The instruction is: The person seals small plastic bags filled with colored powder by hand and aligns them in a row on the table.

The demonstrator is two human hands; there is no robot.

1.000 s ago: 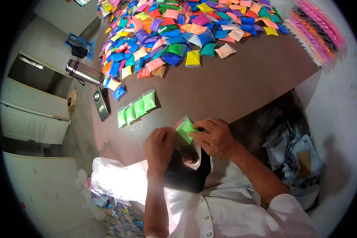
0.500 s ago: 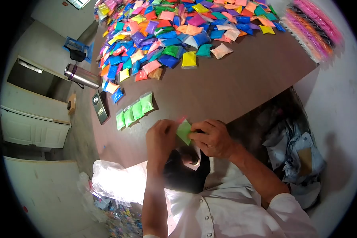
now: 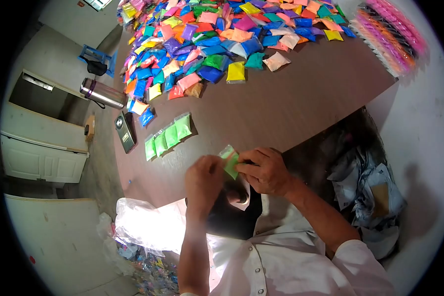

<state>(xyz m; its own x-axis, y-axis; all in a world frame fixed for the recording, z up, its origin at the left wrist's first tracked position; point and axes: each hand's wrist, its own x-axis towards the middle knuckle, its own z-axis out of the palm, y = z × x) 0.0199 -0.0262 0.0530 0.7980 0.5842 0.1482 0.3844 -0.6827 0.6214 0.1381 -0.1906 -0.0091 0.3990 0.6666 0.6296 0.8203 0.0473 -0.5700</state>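
A small clear packet with light green filling (image 3: 230, 166) is pinched at its right edge by the fingers of my right hand (image 3: 265, 171). My left hand (image 3: 204, 177) is at the packet's other side, closed, with fingertips against or just beside its upper left edge. A thin orange-pink streak shows on the packet near those fingertips; what the left fingers pinch is too blurred to name. Beyond my hands, several matching green packets (image 3: 170, 136) lie in an overlapping row on the brown table (image 3: 291, 98).
Many coloured packets (image 3: 202, 49) are heaped across the far table. A steel flask (image 3: 102, 93) and a dark phone-like device (image 3: 125, 132) are at the left edge. Bundled pink and orange strips (image 3: 387, 34) lie far right. Clear plastic (image 3: 143, 222) hangs near left; crumpled bags (image 3: 367, 192) lie below right.
My left hand has shifted slightly right, closer to the packet. A reddish blur at the packet's top is gone, and an orange-pink streak now shows lower on it. My right hand stays nearly still.
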